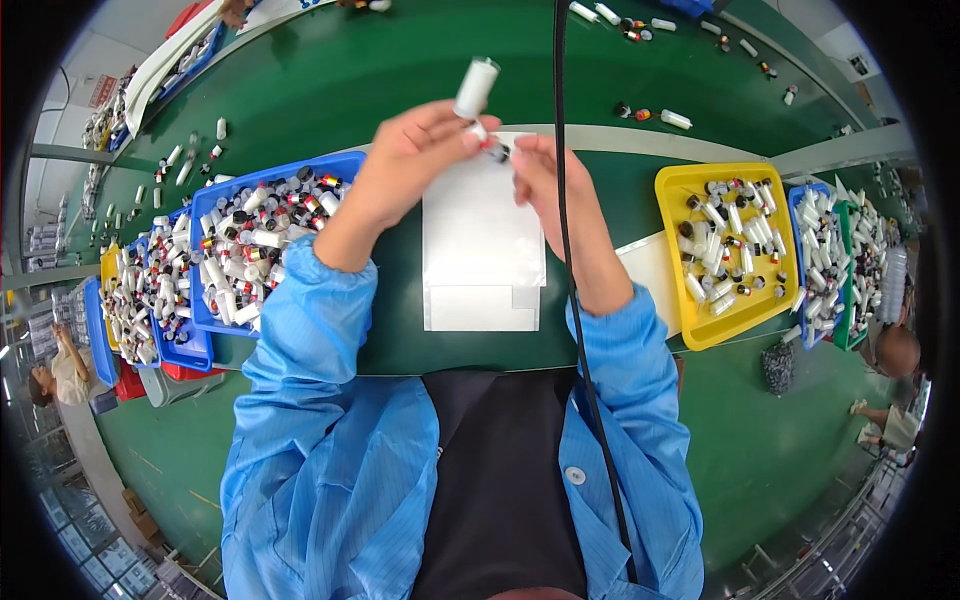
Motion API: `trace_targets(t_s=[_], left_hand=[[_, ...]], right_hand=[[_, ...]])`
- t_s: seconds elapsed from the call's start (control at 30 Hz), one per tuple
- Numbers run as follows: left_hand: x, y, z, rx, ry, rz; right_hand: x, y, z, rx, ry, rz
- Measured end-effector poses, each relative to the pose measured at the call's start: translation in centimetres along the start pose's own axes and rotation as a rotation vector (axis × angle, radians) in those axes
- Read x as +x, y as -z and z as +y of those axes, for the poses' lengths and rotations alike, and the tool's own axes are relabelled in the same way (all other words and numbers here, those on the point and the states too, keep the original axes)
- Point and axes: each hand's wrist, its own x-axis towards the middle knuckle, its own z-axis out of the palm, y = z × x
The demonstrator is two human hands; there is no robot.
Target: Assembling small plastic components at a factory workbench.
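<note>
My left hand (415, 155) holds a small white cylinder (477, 90) between thumb and fingers, above a white sheet (480, 235) on the green table. The cylinder is tilted, its white end up and away from me. Below the fingers a red band and a dark end (497, 153) show, pointing toward my right hand (548, 172). The fingers of that hand are curled and pinched close to the dark end. I cannot tell whether they touch it or hold a small piece.
A blue tray (195, 265) at left and a yellow tray (690, 335) at right hold many similar cylinders. More trays stand farther out on both sides. Loose cylinders (676, 119) lie across the far table. A black cable (562, 200) hangs in front of my right arm.
</note>
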Motion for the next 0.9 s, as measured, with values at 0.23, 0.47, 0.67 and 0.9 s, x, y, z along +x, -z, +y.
trace_targets(t_s=[0.23,0.47,0.67,0.9], left_hand=[[6.4,8.1,2.5,1.230,0.110,0.226],[11.3,-0.8,0.4,1.781,0.241,0.020],[19.1,-11.1,-9.9,1.209,-0.448,-0.058],[18.2,-19.0,-11.6,1.253,-0.288,0.136]], right_hand=[[-11.7,0.2,0.4,-1.195,0.360,-0.210],[-11.9,0.6,2.2,-1.332,0.458,-0.252],[-12.3,-0.6,1.3,-1.382,0.518,-0.254],[-12.3,-0.4,2.3,-1.283,0.573,-0.273]])
